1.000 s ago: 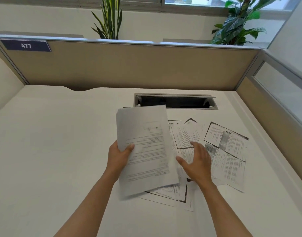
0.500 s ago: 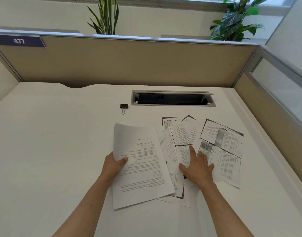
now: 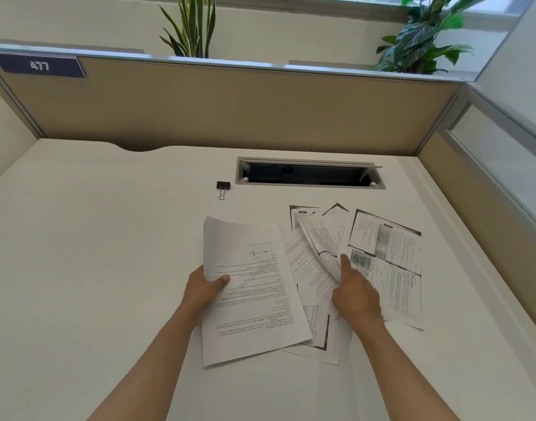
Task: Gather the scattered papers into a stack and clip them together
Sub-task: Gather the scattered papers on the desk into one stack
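Both forearms reach forward over the white tabletop (image 3: 93,268); the left hand (image 3: 203,288) grips the left edge of a printed sheet (image 3: 248,287), thumb on top and the other fingers hidden beneath it. The right hand (image 3: 356,296) pinches a curled sheet (image 3: 321,241) lifted off the scattered papers (image 3: 385,262), which lie just right of the printed sheet, the thumb pressed against its near edge. A black binder clip (image 3: 223,186) lies on the tabletop beyond the printed sheet, apart from both hands.
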Demonstrator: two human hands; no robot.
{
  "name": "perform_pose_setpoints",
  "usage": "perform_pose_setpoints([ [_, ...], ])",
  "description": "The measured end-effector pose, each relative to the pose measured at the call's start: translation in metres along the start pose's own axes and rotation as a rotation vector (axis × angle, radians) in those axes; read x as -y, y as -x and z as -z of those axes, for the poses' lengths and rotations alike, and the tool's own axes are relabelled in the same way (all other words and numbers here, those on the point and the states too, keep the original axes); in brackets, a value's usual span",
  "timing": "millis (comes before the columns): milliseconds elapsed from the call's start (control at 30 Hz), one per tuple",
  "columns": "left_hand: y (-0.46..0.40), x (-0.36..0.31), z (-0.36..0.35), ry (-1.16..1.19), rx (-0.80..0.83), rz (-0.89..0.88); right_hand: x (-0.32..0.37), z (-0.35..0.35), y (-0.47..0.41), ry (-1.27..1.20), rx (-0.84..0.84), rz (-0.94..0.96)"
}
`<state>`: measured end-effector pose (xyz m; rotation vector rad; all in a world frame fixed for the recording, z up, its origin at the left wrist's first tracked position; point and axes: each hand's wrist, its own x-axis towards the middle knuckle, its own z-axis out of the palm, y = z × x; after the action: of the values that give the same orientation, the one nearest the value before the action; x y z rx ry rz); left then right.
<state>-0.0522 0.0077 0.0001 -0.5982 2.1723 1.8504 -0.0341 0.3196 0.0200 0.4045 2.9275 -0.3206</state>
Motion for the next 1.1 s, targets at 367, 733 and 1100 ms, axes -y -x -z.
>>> perform_pose_setpoints([
  [367,-0.004,-0.001,0.002,0.135,0.058,0.073,0.04,0.026,0.016,-0.149,-0.154,0.141],
  [733,-0.001,-0.008,0.006,0.213,0.103,0.181,0.121,-0.008,0.07,-0.182,0.235,0.602],
  [1100,-0.007,0.007,0.005,0.118,0.043,0.069,0.068,-0.047,0.03,0.054,0.137,0.472],
])
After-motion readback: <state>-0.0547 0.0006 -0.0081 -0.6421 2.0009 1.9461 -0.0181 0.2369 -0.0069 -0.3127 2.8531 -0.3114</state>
